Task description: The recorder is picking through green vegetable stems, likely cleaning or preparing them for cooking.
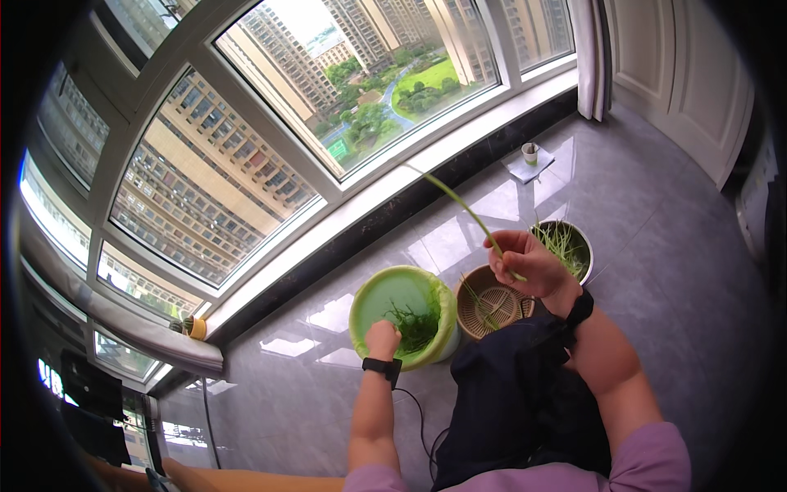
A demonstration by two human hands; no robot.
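A long, thin green stalk (pixel 460 202) is pinched near its lower end between the thumb and fingers of my right hand (pixel 533 259). It curves up and left from the hand. Below that hand stands a tan woven-look basket (pixel 465 325) holding a few green stalks (pixel 489 315). My left hand (pixel 382 340) is over the rim side of a bin with a light green liner (pixel 444 301), its fingers curled and mostly hidden from me. Dark green plant trimmings (pixel 415 326) lie inside the bin, next to that hand. Whether the left fingers grip anything is unclear.
Right of the basket, a round metal-rimmed bowl (pixel 589 249) holds more green stalks (pixel 561 241). A paper cup (pixel 529 154) stands on a flat pad near the window ledge (pixel 455 147). A black cable (pixel 422 413) runs beside my legs. Small potted cacti (pixel 195 327) sit at left.
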